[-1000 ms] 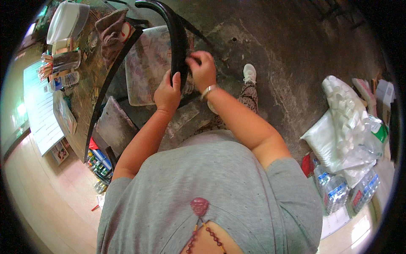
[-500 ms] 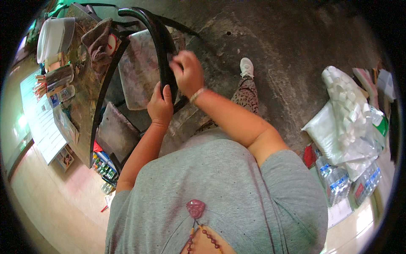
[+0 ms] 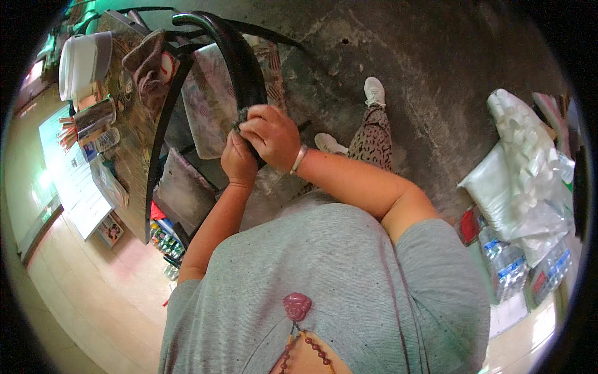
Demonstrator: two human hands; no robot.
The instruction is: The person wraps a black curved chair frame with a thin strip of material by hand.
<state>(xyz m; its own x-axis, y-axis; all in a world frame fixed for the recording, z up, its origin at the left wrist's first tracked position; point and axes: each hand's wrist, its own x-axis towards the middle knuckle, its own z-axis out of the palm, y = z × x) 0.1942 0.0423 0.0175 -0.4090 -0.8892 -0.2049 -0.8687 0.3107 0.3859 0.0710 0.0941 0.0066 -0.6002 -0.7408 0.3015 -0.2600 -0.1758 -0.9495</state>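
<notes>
A glossy black curved chair rail arches toward me from the far left, above a chair seat with a worn, patterned cover. My left hand is closed around its near part, thumb on top. Close beside it my right hand is bent over the rail, its fingers pinched on a small dark grey scrap pressed against the black surface. The scrap is mostly hidden by the fingers, so I cannot tell its material. The two hands nearly touch.
Left of the chair stands a dark-edged table bearing a white tub, a brown cloth and a holder of sticks. Beneath are several bottles. At the right lie white plastic bags and packs of water bottles.
My right hand has slid down along the rail toward me, close to my left hand. The left hand has shifted slightly nearer. A second shoe now shows beside my leg.
</notes>
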